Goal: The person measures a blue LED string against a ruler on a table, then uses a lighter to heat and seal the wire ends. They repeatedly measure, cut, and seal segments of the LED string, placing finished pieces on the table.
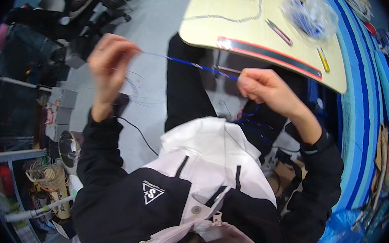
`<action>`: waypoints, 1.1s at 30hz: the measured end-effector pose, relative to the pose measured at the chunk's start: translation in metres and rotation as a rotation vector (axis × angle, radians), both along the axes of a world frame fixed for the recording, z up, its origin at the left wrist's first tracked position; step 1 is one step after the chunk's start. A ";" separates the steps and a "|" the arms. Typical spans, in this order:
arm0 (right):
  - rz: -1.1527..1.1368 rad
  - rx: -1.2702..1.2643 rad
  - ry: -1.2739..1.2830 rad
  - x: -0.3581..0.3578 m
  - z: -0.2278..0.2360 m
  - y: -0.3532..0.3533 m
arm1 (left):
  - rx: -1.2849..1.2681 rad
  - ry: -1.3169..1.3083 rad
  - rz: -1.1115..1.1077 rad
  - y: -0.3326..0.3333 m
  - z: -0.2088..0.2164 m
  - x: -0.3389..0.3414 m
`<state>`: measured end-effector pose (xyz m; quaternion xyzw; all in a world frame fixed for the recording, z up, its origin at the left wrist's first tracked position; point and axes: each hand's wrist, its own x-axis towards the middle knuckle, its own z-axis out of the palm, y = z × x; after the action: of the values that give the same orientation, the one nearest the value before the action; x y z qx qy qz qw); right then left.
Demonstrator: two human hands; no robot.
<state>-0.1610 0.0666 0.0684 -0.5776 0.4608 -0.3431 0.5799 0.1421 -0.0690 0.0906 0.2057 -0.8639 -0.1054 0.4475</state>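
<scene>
A thin strand strung with blue beads and a few pale ones point(195, 66) is stretched nearly level between my hands, above my lap. At its left end, my left hand point(109, 59) pinches the bare blue thread; this hand is somewhat blurred. My right hand point(264, 87) is closed round the beaded end, with thumb and forefinger pressed together. Below the right hand, more of the blue beaded strand point(256, 124) hangs loosely over my dark trousers. Fine loops of loose thread point(135, 79) trail beside my left hand.
Ahead stands a pale table point(203, 34) with a dark red-edged ruler point(268, 56) along its near edge. On it lie thread snips point(279, 32), a yellow pen-like tool point(323, 59), a grey strand point(228, 18) and a clear bag with blue contents point(310, 18). Shelving point(13, 156) stands left.
</scene>
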 end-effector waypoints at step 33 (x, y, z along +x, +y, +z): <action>-0.820 0.217 0.033 -0.366 0.011 0.363 | 0.070 0.169 1.346 -0.197 -0.132 0.342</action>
<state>-0.5269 0.4293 0.0798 -0.2876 0.6951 -0.4857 0.4452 0.4842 -0.2663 -0.0409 0.7041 -0.5058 0.1525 0.4746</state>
